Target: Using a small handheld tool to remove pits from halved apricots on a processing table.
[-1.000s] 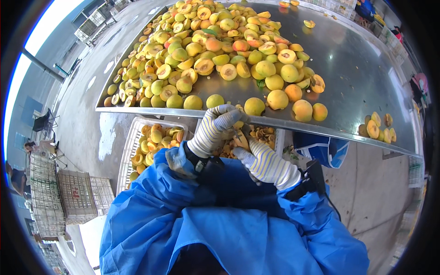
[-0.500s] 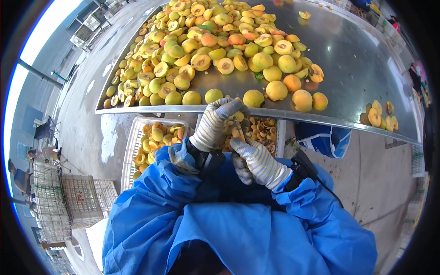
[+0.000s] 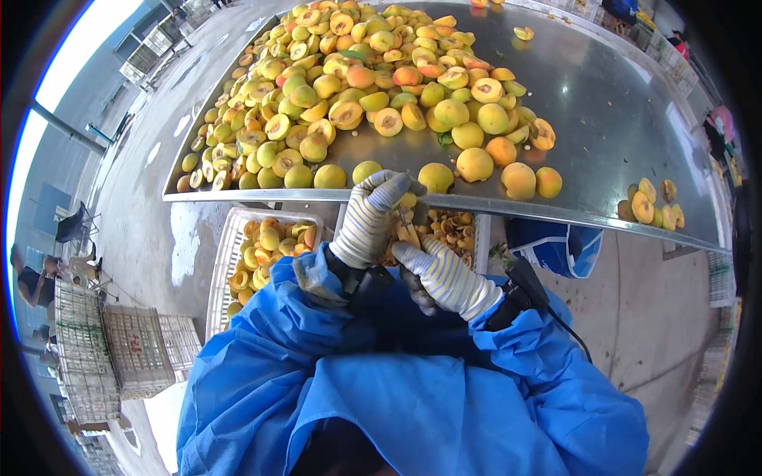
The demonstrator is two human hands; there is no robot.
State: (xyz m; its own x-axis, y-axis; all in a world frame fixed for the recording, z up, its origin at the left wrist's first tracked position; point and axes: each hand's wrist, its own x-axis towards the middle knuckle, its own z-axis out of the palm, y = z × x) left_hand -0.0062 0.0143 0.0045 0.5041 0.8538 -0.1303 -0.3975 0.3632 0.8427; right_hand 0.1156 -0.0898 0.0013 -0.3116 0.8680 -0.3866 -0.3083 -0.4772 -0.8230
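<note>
My left hand (image 3: 373, 214), in a striped, grey-palmed glove, is closed on a yellow peach piece (image 3: 408, 200) at the table's front edge. Its fingers hide most of the fruit. Just below and to the right, my right hand (image 3: 444, 278), gloved alike, is closed around a slim hand tool (image 3: 408, 232) with a tan shaft pointing up toward the fruit. The grip covers the rest of the tool. Beyond both hands, a heap of whole and halved peaches (image 3: 317, 87) lies on the metal table (image 3: 571, 103). One whole peach (image 3: 436, 178) sits close to my left fingertips.
Below the table edge stand a white crate (image 3: 221, 266) of peach pieces and, under my hands, another holding brownish scraps (image 3: 454, 232). A blue-and-white bag (image 3: 556, 246) is to their right. A few halves (image 3: 651, 205) lie at the table's right. Stacked crates (image 3: 135, 349) stand left.
The view has shifted slightly. Both hands stay close together, with the left still on the fruit and the right still on the tool; the tool's visible shaft has changed angle a little.
</note>
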